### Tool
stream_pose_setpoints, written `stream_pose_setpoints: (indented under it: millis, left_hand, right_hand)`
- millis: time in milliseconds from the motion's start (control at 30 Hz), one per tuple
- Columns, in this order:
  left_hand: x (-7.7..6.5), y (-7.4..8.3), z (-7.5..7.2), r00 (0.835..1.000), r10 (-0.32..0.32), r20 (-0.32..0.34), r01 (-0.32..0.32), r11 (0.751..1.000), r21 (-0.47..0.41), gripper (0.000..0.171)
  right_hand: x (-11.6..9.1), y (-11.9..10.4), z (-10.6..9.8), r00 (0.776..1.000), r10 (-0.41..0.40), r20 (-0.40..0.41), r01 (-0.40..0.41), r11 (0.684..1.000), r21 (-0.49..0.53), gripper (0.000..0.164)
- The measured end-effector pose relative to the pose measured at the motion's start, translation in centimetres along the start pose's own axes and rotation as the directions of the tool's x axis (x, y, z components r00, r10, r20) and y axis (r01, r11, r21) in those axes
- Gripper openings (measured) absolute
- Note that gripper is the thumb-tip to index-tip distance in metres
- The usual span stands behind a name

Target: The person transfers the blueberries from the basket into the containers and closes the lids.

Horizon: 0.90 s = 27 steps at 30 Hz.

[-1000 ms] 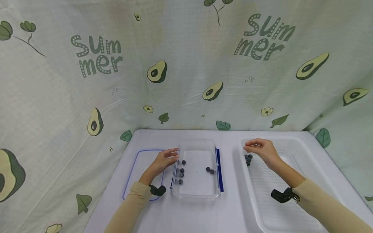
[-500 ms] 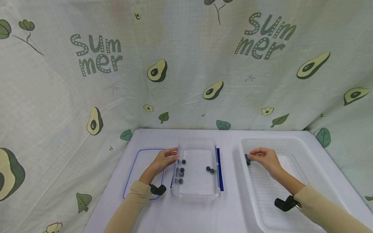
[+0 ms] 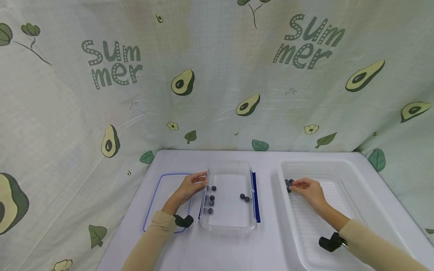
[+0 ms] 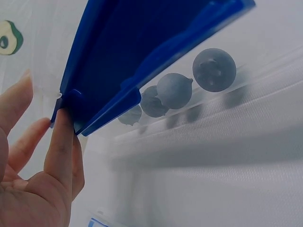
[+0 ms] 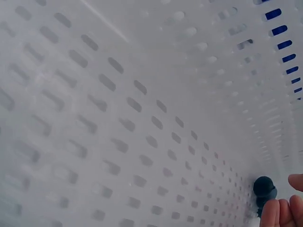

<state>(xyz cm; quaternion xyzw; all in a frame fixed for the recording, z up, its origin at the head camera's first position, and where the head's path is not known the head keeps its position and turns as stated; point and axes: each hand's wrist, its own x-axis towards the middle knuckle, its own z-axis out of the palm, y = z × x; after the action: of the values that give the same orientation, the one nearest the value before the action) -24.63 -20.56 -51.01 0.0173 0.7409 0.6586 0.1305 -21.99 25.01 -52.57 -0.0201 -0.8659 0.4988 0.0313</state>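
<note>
My left hand (image 3: pixel 187 189) rests its extended fingertips against the left side of a clear plastic container (image 3: pixel 228 228), by its blue side flap (image 4: pixel 128 52). Several blueberries (image 3: pixel 211 198) lie along that container's left side and two blueberries (image 3: pixel 244 197) near its right. Inside the white perforated basket (image 3: pixel 306 241) my right hand (image 3: pixel 309 190) has its fingertips at a small cluster of blueberries (image 5: pixel 264 187) by the left wall. A gap shows between its thumb and fingers in the right wrist view, partly cut off by the frame edge.
A clear lid with a blue rim (image 3: pixel 159 188) lies left of the container, partly under my left forearm. A second blue flap (image 3: pixel 255 197) hangs at the container's right side. A printed curtain (image 3: pixel 210 113) stands behind the white table (image 3: pixel 220 252).
My right hand has come down and forward from above the basket's left rim to the blueberries inside. The left hand and the container have stayed in place.
</note>
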Motion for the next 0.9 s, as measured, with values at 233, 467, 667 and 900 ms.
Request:
stream_pose_setpoints:
  millis: [233,467,667,900]
  left_hand:
    - [0.0,0.0,0.0,1.0,0.002,-0.003,-0.002,1.0,0.004,0.053]
    - [0.1,0.0,0.0,1.0,-0.005,0.001,0.005,1.0,-0.004,0.053]
    - [0.0,0.0,-0.1,1.0,-0.002,0.004,0.002,1.0,0.01,0.053]
    - [0.0,-0.1,-0.1,1.0,0.002,-0.001,-0.002,1.0,-0.006,0.053]
  right_hand:
    - [0.1,0.9,0.7,1.0,0.003,-0.01,-0.003,1.0,-0.031,0.032]
    - [0.1,1.3,1.2,1.0,-0.005,-0.023,0.004,0.999,-0.053,0.026]
    - [0.1,1.2,1.5,1.0,-0.008,-0.03,0.006,0.999,-0.047,0.026]
    - [0.2,1.4,1.8,0.999,-0.018,-0.04,0.016,0.999,-0.044,0.026]
